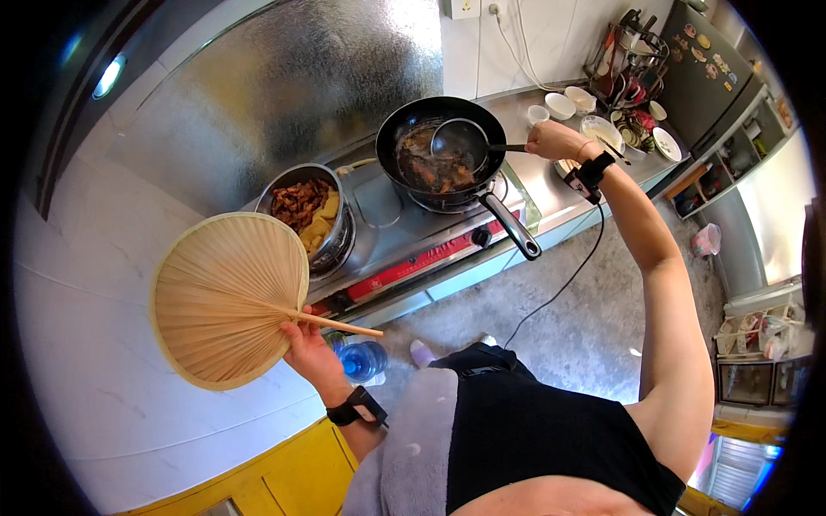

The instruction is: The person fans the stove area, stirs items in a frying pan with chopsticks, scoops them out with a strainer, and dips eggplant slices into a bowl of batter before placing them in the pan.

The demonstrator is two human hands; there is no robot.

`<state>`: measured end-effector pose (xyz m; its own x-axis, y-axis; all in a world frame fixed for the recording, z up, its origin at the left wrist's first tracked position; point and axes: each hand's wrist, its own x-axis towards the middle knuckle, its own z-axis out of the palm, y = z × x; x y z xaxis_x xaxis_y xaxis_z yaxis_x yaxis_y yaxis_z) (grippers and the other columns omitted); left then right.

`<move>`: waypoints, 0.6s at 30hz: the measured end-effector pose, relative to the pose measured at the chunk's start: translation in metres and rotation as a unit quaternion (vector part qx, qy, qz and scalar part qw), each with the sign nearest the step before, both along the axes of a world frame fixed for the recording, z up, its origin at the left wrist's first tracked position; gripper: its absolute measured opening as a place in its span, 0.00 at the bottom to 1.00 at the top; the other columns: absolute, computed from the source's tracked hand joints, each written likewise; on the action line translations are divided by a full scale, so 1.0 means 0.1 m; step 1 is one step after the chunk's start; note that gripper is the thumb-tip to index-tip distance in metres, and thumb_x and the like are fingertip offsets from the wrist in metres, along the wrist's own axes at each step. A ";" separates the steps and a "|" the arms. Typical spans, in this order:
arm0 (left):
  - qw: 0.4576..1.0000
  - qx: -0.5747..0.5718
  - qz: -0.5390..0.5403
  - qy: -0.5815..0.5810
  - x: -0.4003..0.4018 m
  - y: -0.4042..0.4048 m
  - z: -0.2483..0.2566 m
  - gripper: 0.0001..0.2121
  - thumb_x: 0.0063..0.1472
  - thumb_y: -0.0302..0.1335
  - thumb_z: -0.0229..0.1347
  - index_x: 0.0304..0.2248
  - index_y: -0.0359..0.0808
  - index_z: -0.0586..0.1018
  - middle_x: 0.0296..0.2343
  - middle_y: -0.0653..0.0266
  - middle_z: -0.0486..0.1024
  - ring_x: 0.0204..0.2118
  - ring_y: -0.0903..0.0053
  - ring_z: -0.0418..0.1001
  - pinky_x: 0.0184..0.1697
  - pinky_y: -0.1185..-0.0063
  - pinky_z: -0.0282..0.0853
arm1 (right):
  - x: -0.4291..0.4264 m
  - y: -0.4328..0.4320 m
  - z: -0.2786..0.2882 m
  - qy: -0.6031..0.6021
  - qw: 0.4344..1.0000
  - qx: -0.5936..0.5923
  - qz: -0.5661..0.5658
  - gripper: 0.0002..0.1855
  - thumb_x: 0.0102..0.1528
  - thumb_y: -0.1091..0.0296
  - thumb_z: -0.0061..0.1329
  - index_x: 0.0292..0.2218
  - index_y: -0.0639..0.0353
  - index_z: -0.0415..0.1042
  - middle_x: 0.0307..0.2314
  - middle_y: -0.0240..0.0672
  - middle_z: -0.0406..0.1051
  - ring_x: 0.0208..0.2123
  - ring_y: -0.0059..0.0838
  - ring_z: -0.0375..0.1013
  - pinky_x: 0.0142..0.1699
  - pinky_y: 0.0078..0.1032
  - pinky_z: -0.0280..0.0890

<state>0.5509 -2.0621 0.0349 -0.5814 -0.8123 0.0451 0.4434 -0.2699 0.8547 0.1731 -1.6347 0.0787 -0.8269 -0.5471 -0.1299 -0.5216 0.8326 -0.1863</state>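
My left hand [314, 351] grips a palm-leaf hand fan [226, 300] near the base of its wooden handle. The fan's blade leans toward the wall and hides part of the metal pot [342, 226] behind it. Browned meat pieces [301, 203] and yellow chunks [321, 229] fill that pot. My right hand [556, 140] is closed around the dark handle of a strainer ladle [459, 145]. The ladle's round head is in the black frying pan [393, 138], over browned pieces in dark liquid [439, 174]. The pan stands on the right burner, its long handle pointing toward me.
The gas stove [413, 258] has a red front panel with a knob. On the counter to the right are several white bowls [559, 106], plates and a utensil rack [629, 61]. A grey fridge [703, 71] stands beyond. A blue water bottle [362, 361] is on the floor.
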 end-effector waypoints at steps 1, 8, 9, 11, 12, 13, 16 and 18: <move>1.000 -0.004 0.002 -0.001 0.01 0.01 0.01 0.24 0.64 0.38 0.52 0.54 0.34 0.64 0.46 0.59 0.70 0.44 0.69 0.72 0.44 0.78 0.70 | 0.10 -0.11 0.11 -0.047 0.999 -0.003 -0.021 0.15 0.51 0.63 0.42 0.25 0.65 0.74 0.11 0.38 0.66 0.14 0.37 0.67 0.23 0.33 0.63; 1.000 0.004 0.008 0.014 0.03 0.04 0.06 0.23 0.64 0.37 0.53 0.54 0.34 0.64 0.46 0.59 0.70 0.44 0.69 0.72 0.44 0.78 0.70 | 0.50 -0.59 0.38 -0.260 0.957 -0.078 -0.097 0.14 0.53 0.61 0.44 0.25 0.61 0.75 0.09 0.27 0.59 0.08 0.21 0.55 0.14 0.23 0.49; 1.000 0.009 0.010 0.015 0.03 0.04 0.05 0.23 0.64 0.37 0.53 0.54 0.34 0.64 0.46 0.59 0.70 0.44 0.69 0.72 0.44 0.78 0.70 | 0.49 -0.61 0.31 -0.280 0.949 -0.100 -0.108 0.14 0.53 0.61 0.44 0.25 0.61 0.75 0.08 0.27 0.59 0.08 0.20 0.54 0.13 0.23 0.48; 1.000 0.011 0.013 0.017 0.02 0.03 0.04 0.23 0.64 0.37 0.53 0.54 0.34 0.64 0.46 0.59 0.70 0.44 0.69 0.72 0.44 0.78 0.70 | 0.46 -0.62 0.19 -0.294 0.937 -0.144 -0.122 0.14 0.54 0.61 0.45 0.26 0.62 0.76 0.09 0.26 0.58 0.08 0.19 0.53 0.13 0.22 0.47; 1.000 0.010 0.015 0.017 0.03 0.03 0.03 0.23 0.64 0.37 0.53 0.54 0.34 0.64 0.46 0.59 0.70 0.43 0.69 0.73 0.44 0.78 0.70 | 0.47 -0.62 0.14 -0.310 0.926 -0.171 -0.133 0.15 0.55 0.61 0.45 0.27 0.62 0.76 0.09 0.26 0.58 0.08 0.19 0.52 0.13 0.22 0.47; 1.000 0.009 0.016 0.018 0.03 0.03 0.02 0.24 0.64 0.37 0.53 0.54 0.34 0.64 0.45 0.59 0.71 0.43 0.69 0.73 0.44 0.78 0.70 | 0.46 -0.63 0.09 -0.326 0.913 -0.198 -0.145 0.15 0.55 0.61 0.45 0.27 0.63 0.76 0.09 0.26 0.57 0.08 0.18 0.52 0.13 0.21 0.46; 1.000 0.007 0.007 0.019 0.02 0.03 0.02 0.24 0.63 0.38 0.53 0.54 0.34 0.64 0.45 0.59 0.71 0.43 0.69 0.73 0.42 0.78 0.70 | 0.38 -0.61 -0.06 -0.452 0.825 -0.279 -0.191 0.16 0.59 0.60 0.44 0.32 0.63 0.77 0.08 0.22 0.54 0.08 0.14 0.47 0.13 0.18 0.41; 1.000 0.000 0.006 0.022 0.01 0.04 0.03 0.24 0.63 0.38 0.53 0.54 0.34 0.64 0.45 0.60 0.71 0.43 0.70 0.73 0.42 0.78 0.71 | 0.43 -0.57 -0.02 -0.419 0.851 -0.257 -0.183 0.16 0.59 0.60 0.43 0.32 0.63 0.77 0.09 0.22 0.54 0.09 0.14 0.47 0.13 0.17 0.41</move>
<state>0.5518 -2.0586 0.0378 -0.5698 -0.8188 0.0706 0.4835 -0.2645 0.8344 0.2164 -1.6921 0.0765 -0.6892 -0.4351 -0.5794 0.2506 0.6071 -0.7541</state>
